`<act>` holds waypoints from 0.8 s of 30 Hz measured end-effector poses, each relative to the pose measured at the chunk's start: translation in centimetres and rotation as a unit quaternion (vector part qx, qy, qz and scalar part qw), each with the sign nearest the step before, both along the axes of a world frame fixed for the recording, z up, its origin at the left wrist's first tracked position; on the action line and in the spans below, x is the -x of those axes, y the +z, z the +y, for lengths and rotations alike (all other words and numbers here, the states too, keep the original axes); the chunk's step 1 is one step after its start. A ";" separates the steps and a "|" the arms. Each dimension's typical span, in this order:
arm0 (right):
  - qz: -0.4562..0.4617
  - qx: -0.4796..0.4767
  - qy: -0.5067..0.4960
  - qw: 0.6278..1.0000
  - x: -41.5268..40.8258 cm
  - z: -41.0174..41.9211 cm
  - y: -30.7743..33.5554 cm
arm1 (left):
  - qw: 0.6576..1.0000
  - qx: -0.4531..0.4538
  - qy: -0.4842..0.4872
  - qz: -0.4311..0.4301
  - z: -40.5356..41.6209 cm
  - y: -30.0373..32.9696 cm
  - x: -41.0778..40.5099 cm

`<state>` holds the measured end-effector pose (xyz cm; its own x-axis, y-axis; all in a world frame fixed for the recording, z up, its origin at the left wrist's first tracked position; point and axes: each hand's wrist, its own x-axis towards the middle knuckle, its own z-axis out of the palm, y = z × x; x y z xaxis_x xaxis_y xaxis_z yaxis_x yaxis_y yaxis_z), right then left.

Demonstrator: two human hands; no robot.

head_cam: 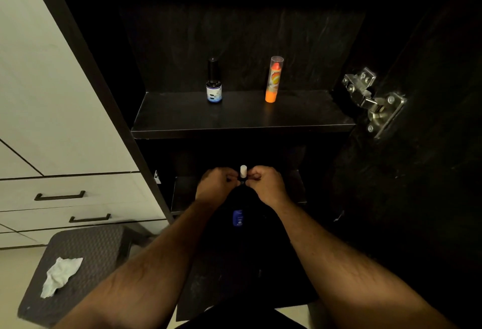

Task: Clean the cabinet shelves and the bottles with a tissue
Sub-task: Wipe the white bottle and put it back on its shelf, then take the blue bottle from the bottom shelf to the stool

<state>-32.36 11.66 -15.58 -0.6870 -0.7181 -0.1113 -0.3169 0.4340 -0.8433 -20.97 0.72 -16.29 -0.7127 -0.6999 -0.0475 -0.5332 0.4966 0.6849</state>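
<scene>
Both hands meet at one small white-capped object (243,171), upright between them; left hand (215,185) and right hand (264,185) each pinch it with curled fingers, forearms converging from below. Just under the grip, one blue bottle (238,217) stands in shadow. Above the grip, one black cabinet shelf (242,120) carries two items: a dark glass bottle (214,86) and an orange tube (273,80). Far lower left, one crumpled white tissue (61,275) lies on a grey woven stool (104,247).
</scene>
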 end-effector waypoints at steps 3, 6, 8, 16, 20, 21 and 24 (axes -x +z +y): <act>0.001 -0.011 0.013 1.000 0.1 0.1 0.1 | 1.000 0.011 0.003 -0.005 0.2 0.1 -0.2; -0.001 -0.018 0.019 1.000 0.2 0.6 -0.1 | 1.000 -0.010 0.019 0.000 0.3 0.2 -0.7; 0.008 -0.015 0.012 1.000 0.3 1.1 -0.2 | 1.000 -0.010 0.025 0.004 0.3 0.1 -1.3; 0.029 0.028 -0.047 0.998 -0.8 3.3 -0.8 | 0.996 0.052 0.051 0.055 2.5 0.6 -3.9; 0.033 0.048 -0.069 0.996 -2.1 4.3 -1.0 | 0.994 0.059 0.058 0.069 4.2 0.4 -4.9; 0.030 0.053 -0.074 0.995 -2.4 4.6 -1.1 | 0.994 0.057 0.059 0.072 4.6 0.3 -5.2; 0.017 0.057 -0.081 0.995 -3.6 5.4 -1.7 | 0.994 0.049 0.055 0.079 6.0 -0.3 -6.1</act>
